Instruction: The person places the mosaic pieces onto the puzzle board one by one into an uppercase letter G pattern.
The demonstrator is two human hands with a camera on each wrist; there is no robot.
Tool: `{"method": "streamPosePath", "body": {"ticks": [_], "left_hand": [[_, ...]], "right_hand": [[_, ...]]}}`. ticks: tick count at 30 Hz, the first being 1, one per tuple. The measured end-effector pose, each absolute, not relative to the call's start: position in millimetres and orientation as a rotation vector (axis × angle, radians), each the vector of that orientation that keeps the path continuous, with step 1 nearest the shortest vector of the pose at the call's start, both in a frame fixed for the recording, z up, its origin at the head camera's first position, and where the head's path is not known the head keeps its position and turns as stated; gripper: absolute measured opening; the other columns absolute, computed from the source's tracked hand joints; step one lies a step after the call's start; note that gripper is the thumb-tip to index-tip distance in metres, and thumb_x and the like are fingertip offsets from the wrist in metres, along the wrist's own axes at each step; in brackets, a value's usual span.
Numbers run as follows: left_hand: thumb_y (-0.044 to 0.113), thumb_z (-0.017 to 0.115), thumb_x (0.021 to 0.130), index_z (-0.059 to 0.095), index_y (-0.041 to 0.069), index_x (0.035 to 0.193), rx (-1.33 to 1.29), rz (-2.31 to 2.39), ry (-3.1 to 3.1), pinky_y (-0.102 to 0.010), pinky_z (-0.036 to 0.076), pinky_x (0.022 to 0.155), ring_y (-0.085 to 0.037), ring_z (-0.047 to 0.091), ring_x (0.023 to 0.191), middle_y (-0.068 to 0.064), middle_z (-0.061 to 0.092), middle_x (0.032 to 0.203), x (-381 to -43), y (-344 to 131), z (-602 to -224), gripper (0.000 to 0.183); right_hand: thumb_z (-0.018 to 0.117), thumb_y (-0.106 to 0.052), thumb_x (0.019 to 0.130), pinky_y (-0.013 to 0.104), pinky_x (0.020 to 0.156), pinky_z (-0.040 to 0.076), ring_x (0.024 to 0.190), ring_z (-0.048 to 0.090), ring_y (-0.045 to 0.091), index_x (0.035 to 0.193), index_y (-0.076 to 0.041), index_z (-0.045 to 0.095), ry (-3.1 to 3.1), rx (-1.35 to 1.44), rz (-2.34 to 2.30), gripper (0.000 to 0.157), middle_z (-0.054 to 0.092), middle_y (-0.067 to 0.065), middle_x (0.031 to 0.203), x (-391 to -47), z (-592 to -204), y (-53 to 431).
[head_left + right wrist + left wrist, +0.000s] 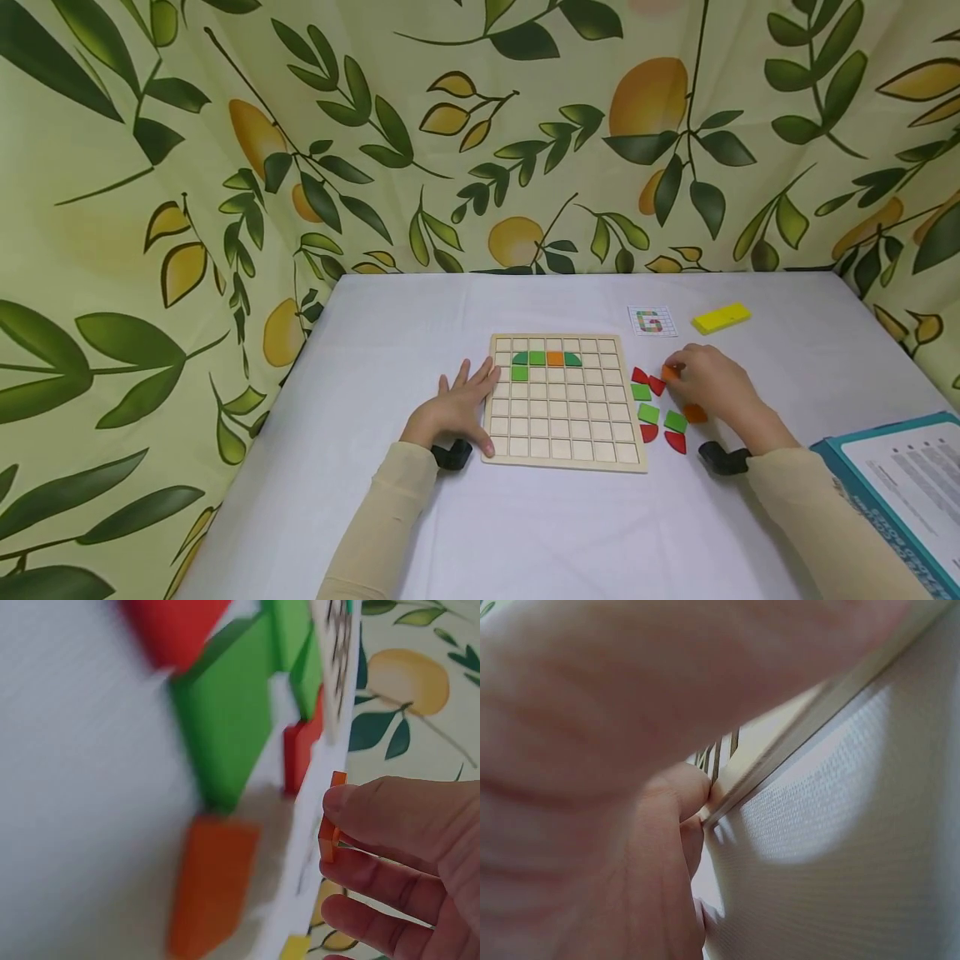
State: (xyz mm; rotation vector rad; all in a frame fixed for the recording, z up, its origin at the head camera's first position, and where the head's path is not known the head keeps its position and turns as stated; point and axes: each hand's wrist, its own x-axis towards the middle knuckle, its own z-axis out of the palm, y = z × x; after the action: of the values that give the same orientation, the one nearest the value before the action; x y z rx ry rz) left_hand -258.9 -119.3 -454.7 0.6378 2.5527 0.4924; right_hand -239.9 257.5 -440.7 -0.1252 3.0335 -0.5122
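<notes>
A wooden grid board (562,425) lies on the white table, with green and orange tiles set in its upper left cells. My left hand (453,408) rests spread at the board's left edge, thumb low and fingers higher up; in the left wrist view the fingertips touch the board's side (769,761). Between thumb and fingers, my right hand (708,379) pinches an orange tile (328,825). Below that hand lie loose pieces: another orange tile (695,413), green squares (648,413) and red quarter-round pieces (676,442).
Behind the loose pieces lies a small pattern card (652,322), with a yellow block (721,318) to its right. A teal box (900,475) with a printed white panel sits at the right front. Leaf-patterned cloth (465,167) hangs behind the table.
</notes>
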Motion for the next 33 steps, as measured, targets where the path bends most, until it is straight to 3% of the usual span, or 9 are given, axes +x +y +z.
{"method": "streamPosePath", "body": {"ticks": [8, 16, 25, 33], "left_hand": [[0.045, 0.088, 0.045, 0.004, 0.020, 0.150, 0.645, 0.480, 2.555, -0.062, -0.008, 0.103, -0.029, -0.018, 0.138, 0.005, -0.011, 0.154, -259.3, -119.6, -456.3, 0.136], [0.043, 0.089, 0.045, 0.005, 0.020, 0.150, 0.637, 0.495, 2.561, -0.062, -0.009, 0.103, -0.030, -0.018, 0.138, 0.005, -0.011, 0.154, -259.9, -119.1, -455.3, 0.136], [0.044, 0.089, 0.044, 0.006, 0.019, 0.150, 0.640, 0.496, 2.572, -0.063, -0.008, 0.103, -0.031, -0.016, 0.138, 0.003, -0.008, 0.155, -258.6, -119.1, -455.6, 0.136], [0.045, 0.088, 0.045, 0.005, 0.020, 0.150, 0.643, 0.491, 2.562, -0.062, -0.008, 0.103, -0.030, -0.017, 0.138, 0.004, -0.010, 0.154, -259.7, -119.7, -455.4, 0.136]], "right_hand": [[0.069, -0.016, 0.081, 0.044, 0.074, 0.048, 0.083, 0.051, 0.026, 0.101, 0.002, 0.067, 3.061, -0.312, -0.506, 0.027, 0.062, 0.013, 0.093, -250.5, -434.1, 231.7], [0.073, -0.019, 0.078, 0.040, 0.069, 0.050, 0.081, 0.055, 0.021, 0.101, -0.003, 0.068, 3.085, -0.474, -0.510, 0.029, 0.063, 0.006, 0.092, -262.7, -430.1, 189.1], [0.071, -0.016, 0.079, 0.032, 0.060, 0.046, 0.070, 0.052, 0.017, 0.088, -0.008, 0.071, 3.132, -0.798, -0.412, 0.012, 0.058, 0.000, 0.078, -269.7, -434.3, 134.8], [0.072, -0.016, 0.078, 0.028, 0.058, 0.044, 0.066, 0.049, 0.014, 0.086, -0.010, 0.071, 3.091, -0.843, -0.400, 0.010, 0.056, -0.002, 0.075, -271.3, -433.3, 103.6]]}}
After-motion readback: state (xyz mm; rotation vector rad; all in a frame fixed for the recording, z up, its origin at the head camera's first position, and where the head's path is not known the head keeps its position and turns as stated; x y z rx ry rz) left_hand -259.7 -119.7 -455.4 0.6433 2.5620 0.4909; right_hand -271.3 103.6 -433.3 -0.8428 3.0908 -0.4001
